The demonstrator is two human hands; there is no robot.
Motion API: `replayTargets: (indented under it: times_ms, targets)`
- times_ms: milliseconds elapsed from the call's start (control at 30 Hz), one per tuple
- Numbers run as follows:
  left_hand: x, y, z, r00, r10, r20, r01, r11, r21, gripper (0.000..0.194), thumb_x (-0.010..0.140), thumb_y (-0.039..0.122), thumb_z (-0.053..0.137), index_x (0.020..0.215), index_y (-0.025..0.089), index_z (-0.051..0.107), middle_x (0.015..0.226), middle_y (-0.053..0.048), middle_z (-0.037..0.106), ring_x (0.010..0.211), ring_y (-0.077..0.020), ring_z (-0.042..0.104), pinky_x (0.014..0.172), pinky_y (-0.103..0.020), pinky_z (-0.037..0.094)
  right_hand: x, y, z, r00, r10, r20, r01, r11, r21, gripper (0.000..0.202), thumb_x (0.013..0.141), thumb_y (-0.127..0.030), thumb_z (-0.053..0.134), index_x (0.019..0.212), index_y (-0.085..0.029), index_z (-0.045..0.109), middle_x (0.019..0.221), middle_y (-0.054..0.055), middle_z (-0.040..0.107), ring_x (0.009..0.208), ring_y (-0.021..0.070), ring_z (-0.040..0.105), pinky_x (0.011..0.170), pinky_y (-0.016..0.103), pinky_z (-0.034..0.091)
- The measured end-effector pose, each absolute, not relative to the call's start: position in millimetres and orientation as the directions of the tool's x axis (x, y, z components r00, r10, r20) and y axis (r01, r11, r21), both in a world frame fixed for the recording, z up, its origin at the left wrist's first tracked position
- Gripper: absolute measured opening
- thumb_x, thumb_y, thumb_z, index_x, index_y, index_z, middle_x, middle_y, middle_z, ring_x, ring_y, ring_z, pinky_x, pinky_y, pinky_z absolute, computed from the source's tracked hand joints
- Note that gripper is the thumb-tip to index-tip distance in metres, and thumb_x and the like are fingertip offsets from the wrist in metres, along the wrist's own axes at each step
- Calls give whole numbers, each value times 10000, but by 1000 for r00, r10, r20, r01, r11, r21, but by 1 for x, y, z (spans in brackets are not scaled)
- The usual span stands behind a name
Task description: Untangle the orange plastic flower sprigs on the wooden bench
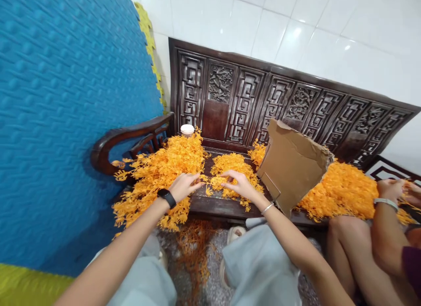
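My left hand (184, 186), with a dark watch on its wrist, pinches the end of a small orange plastic flower sprig (208, 190) above the bench. Facing it, my right hand (240, 184) wears a thin bracelet at the wrist; its thumb and fingers are apart, close to the sprig's other side. Under and behind the right fingers lies a small heap of orange plastic sprigs (234, 163). A bigger pile of orange sprigs (177, 154) rises beside and beneath my left hand. Whether the right fingertips touch a stem is too small to see.
The dark carved wooden bench (215, 205) has a curved armrest (100, 154) at left. A bent cardboard piece (292, 165) leans between piles. A white-lidded cup (187, 130) stands behind. Blue foam mats (72, 100) line the left. At right, a co-worker's hands (393, 192) handle orange sprigs. Orange scraps (195, 249) litter the floor.
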State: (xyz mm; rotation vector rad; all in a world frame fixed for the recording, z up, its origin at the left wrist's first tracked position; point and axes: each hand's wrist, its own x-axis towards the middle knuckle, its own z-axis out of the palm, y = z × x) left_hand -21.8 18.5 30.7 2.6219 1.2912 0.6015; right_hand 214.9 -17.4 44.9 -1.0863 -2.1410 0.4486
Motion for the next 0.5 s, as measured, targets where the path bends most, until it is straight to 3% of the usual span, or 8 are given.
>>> replayTargets:
  times_ms: [133,300,500]
  targets:
    - [-32,15,28,564,760,323,752,-634,180,392,839,490,364,870,181,603,722,-46,643,705,-186,586,700,-283,406,211,-16,41,-410,793,451,553,609,-568,252,795,-359,550,959,-171,592,864,45,604,709,119,550,701,271,458]
    - [-39,13,20,543,761,354,780,-614,124,389,855,468,348,956,173,580,789,-69,647,755,-205,583,714,-306,415,205,-9,38,-399,781,480,557,622,-550,217,796,-339,551,927,-171,589,854,43,599,734,130,552,719,277,451]
    - [-46,13,17,570,749,338,772,-629,89,376,878,432,302,922,160,558,840,-83,650,797,-210,583,743,-325,417,202,1,30,-378,757,533,571,644,-510,199,812,-332,530,918,-175,589,857,50,588,791,147,545,752,283,438]
